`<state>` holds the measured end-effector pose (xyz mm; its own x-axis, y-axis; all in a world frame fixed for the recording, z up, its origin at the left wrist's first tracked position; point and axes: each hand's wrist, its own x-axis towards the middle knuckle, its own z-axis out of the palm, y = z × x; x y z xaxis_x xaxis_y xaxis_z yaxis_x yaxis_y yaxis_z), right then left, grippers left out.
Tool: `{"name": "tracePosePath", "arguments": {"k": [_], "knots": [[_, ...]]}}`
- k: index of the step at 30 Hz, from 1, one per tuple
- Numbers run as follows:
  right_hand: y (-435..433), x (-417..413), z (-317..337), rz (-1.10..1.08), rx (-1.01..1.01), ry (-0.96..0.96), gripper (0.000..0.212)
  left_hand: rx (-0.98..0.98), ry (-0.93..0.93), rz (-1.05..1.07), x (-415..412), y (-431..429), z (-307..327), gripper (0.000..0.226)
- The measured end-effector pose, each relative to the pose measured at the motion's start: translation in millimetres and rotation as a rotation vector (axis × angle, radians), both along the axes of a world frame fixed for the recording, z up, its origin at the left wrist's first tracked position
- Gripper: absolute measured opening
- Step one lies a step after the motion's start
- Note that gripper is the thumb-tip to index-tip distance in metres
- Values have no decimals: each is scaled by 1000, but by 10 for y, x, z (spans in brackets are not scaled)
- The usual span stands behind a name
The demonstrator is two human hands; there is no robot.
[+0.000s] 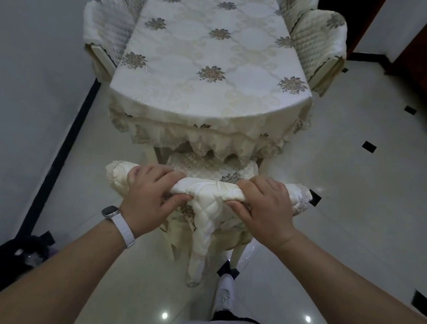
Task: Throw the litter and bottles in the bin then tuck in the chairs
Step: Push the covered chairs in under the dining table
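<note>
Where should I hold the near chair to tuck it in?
Grip the chair by its top rail from behind, hands apart, as the left hand and right hand do: it's a rounded bar fingers wrap over, and the seat faces the table.

No text, brand or number to be read, only flower motifs woven on the tablecloth (185, 52), wristwatch face (111, 212) too small to tell.

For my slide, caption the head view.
The left hand and right hand grip the near chair by its backrest, facing the table.
</note>
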<state>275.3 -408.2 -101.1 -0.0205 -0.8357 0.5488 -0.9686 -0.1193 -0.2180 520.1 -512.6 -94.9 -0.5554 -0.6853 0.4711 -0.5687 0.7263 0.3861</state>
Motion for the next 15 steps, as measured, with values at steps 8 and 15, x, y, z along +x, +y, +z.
{"name": "tracePosePath", "arguments": {"k": [8, 15], "knots": [[-77, -193, -69, 42, 84, 7, 54, 34, -24, 26, -130, -9, -118, 55], [-72, -355, -394, 83, 183, -20, 53, 153, -89, 54, -237, 42, -438, 46]]}}
